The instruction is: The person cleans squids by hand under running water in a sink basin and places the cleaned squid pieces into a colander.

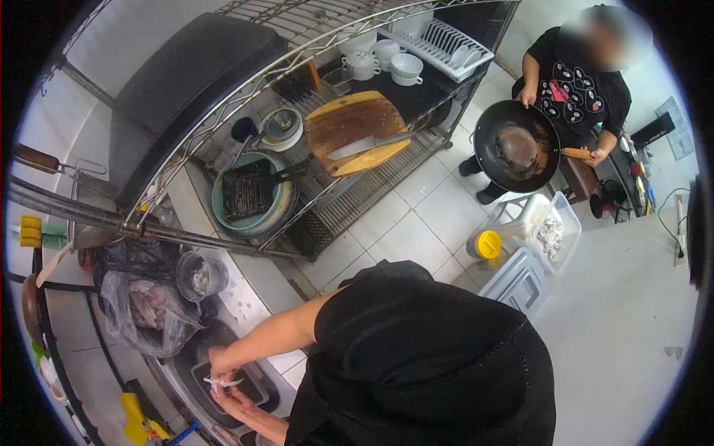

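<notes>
At the sink (277,377), my right hand (221,362) and my left hand (232,401) come together above a dark rectangular tray (258,388). Between them is a small, pale, slippery-looking piece that resembles squid (224,382); the fingers of both hands are closed around it. Beside the sink, a clear plastic bag (155,312) contains pinkish, raw-looking pieces. A small metal bowl (202,276) next to the bag has whitish bits in it.
A wire rack (327,189) carries a cutting board (355,123) with a knife (368,146), basins and cups. Across the floor, another person (587,89) holds a wok (517,145). Near them are a yellow-lidded jar (485,244) and a tub (569,223) of white pieces.
</notes>
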`<state>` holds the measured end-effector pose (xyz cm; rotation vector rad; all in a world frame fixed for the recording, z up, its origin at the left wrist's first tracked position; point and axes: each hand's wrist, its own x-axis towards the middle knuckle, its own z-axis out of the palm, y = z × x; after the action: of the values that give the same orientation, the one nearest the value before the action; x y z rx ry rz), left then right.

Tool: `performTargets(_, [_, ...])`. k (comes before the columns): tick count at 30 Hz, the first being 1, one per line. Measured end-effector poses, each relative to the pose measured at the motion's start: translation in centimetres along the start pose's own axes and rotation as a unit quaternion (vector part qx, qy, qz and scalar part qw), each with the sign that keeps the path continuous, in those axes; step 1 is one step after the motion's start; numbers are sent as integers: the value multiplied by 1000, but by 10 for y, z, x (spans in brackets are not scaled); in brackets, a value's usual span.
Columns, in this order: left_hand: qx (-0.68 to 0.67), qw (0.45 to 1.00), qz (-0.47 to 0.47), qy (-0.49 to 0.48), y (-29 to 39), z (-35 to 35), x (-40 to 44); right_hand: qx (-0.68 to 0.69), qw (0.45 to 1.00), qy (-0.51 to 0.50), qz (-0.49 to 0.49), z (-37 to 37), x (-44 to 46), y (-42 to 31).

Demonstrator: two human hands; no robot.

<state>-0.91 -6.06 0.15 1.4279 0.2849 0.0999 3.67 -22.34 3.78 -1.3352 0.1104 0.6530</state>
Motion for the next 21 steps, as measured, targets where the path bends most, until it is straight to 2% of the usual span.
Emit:
performTargets(1, [-36, 997, -40, 59, 12, 19, -9, 7, 1000, 1, 15, -1, -3, -2])
performTargets(5, [-16, 998, -42, 50, 3, 2, 4, 21, 999, -11, 34, 0, -4, -4])
performTargets(8, [-7, 998, -35, 60, 15, 20, -11, 38, 998, -19, 54, -5, -4, -4])
performTargets(9, [8, 997, -25, 68, 19, 26, -17, 3, 997, -76, -32, -5, 25, 15])
performTargets(11, [24, 997, -16, 77, 19, 28, -19, -31, 984, -131, -117, -4, 35, 22])
performTargets(13, [15, 996, -7, 83, 16, 26, -16, 29, 996, -83, 19, 2, 24, 13])
performTargets(14, [15, 996, -7, 84, 16, 24, -15, 28, 996, -84, 19, 0, 25, 14])
performTargets(15, [21, 996, -11, 86, 16, 23, -14, -38, 990, -124, -63, -2, 41, 24])
performTargets(17, [27, 996, -15, 88, 15, 22, -13, -105, 971, -162, -144, -6, 51, 30])
performTargets(18, [23, 996, -16, 81, 16, 23, -14, -251, 915, -162, -270, -9, 50, 27])
performTargets(20, [20, 997, -16, 76, 16, 27, -17, -386, 823, -155, -386, -7, 46, 24])
performTargets(21, [11, 996, -11, 92, 16, 32, -19, -252, 942, -92, -200, -1, 36, 18])
